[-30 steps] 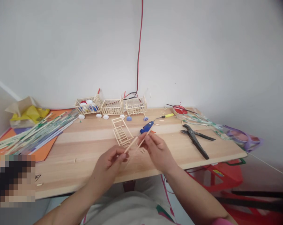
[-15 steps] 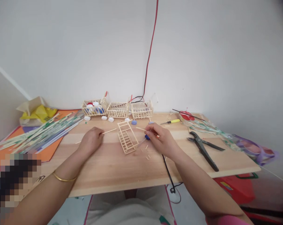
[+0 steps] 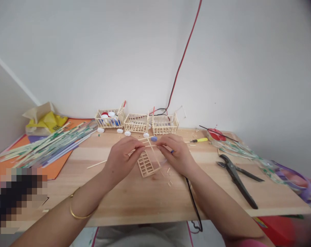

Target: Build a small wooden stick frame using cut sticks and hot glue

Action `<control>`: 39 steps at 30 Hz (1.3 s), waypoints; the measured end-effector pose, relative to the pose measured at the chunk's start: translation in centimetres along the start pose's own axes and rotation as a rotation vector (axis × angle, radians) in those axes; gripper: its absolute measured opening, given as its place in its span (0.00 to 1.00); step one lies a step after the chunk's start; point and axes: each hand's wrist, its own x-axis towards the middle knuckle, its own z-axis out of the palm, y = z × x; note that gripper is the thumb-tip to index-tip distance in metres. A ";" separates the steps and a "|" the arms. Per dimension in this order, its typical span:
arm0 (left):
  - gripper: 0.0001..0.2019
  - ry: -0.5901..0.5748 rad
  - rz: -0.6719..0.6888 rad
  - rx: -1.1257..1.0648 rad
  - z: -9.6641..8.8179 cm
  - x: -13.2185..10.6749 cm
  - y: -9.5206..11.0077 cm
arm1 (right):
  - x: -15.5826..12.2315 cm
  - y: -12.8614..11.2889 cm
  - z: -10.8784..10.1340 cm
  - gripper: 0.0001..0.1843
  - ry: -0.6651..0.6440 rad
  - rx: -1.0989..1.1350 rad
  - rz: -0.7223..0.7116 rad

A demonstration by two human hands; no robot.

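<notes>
Over the middle of the wooden table (image 3: 135, 202), my left hand (image 3: 122, 159) and my right hand (image 3: 174, 154) meet above a small ladder-like frame of thin wooden sticks (image 3: 147, 164). Both hands pinch a thin wooden stick (image 3: 148, 145) that runs level between their fingertips, just over the frame's far end. A blue glue gun is mostly hidden under my right hand; only a bit of blue (image 3: 172, 151) shows, and its black cord (image 3: 194, 202) trails off the table's near edge.
Three stick-built carts (image 3: 137, 122) with bottle-cap wheels stand along the wall. A heap of long sticks (image 3: 47, 145) lies on orange paper at the left. Black pliers (image 3: 236, 178), a yellow-handled screwdriver (image 3: 200, 140) and plastic wrappers (image 3: 238, 147) lie at the right. A loose stick (image 3: 96, 164) rests left of my hand.
My left hand let go of a stick at the left and came to the middle. Both hands now hold one stick together over the frame. The camera view has shifted left and down.
</notes>
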 end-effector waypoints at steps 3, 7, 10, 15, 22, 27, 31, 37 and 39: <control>0.08 0.043 -0.080 -0.016 0.3 -0.1 -1.0 | 0.6 0.4 0.5 0.04 -0.014 -0.029 -0.018; 0.06 0.062 -0.263 -0.082 0.6 -0.4 -2.1 | 1.6 1.3 0.9 0.04 -0.109 -0.090 -0.096; 0.06 0.085 -0.399 -0.057 0.7 -0.5 -2.8 | 2.2 2.0 1.0 0.04 -0.179 -0.149 -0.153; 0.06 0.097 -0.467 -0.060 1.2 -0.5 -3.3 | 2.6 3.1 1.4 0.06 -0.190 -0.159 -0.184; 0.06 0.150 -0.580 -0.234 2.1 -0.6 -3.2 | 2.4 3.7 1.9 0.08 -0.199 -0.109 -0.144; 0.07 0.155 -0.707 -0.491 2.6 -0.4 -3.4 | 2.5 3.7 1.9 0.09 -0.211 -0.105 -0.149; 0.08 0.164 -0.790 -0.649 2.9 0.0 -3.5 | 2.6 3.9 1.9 0.08 -0.208 -0.102 -0.144; 0.07 0.183 -0.845 -0.725 3.1 0.3 -3.1 | 2.6 4.0 2.0 0.08 -0.218 -0.104 -0.153; 0.08 0.186 -0.862 -0.745 3.1 0.4 -3.0 | 2.6 4.0 2.1 0.08 -0.210 -0.101 -0.150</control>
